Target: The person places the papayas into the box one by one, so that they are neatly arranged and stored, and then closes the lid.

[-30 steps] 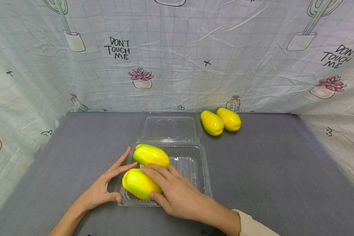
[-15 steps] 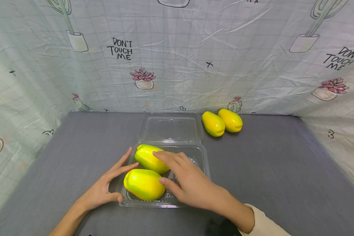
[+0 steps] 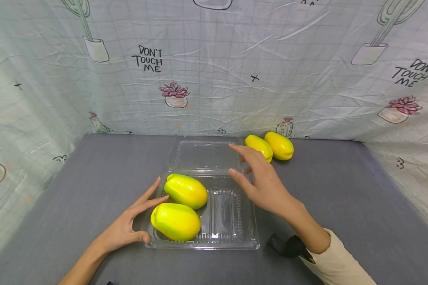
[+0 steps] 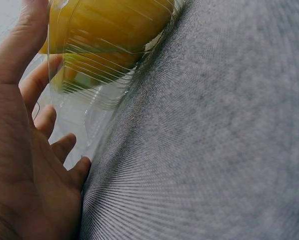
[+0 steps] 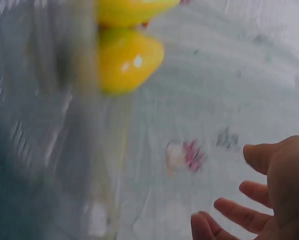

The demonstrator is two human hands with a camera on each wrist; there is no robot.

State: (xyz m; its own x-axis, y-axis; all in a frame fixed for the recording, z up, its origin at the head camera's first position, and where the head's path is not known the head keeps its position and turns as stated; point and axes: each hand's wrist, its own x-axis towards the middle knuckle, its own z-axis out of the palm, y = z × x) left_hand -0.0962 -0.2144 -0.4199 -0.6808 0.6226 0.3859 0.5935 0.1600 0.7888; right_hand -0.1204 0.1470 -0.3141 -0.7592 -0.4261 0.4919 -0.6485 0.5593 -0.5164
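Clock centred on the clear container's base (image 3: pixel 222 213), 12 = away from person: rear fruit (image 3: pixel 186 191) sits inside at 10–11, front fruit (image 3: pixel 176 222) inside at 8–9, both yellow-green. Left hand (image 3: pixel 123 227) at 9: fingers spread wide, thumb and fingertips on the rim, not wrapped round it. Hinged lid (image 3: pixel 207 155) laid back at 12. Right hand (image 3: pixel 267 188) at 2: thumb and fingers well parted, slightly bent, holding nothing. Two loose fruits (image 3: pixel 279 146) beyond it, 1–2, on grey cloth (image 3: pixel 324 190).

The fruits (image 3: pixel 176 222) are yellow-green, the pale curtain (image 3: pixel 217 51) perhaps bluish-gridded.
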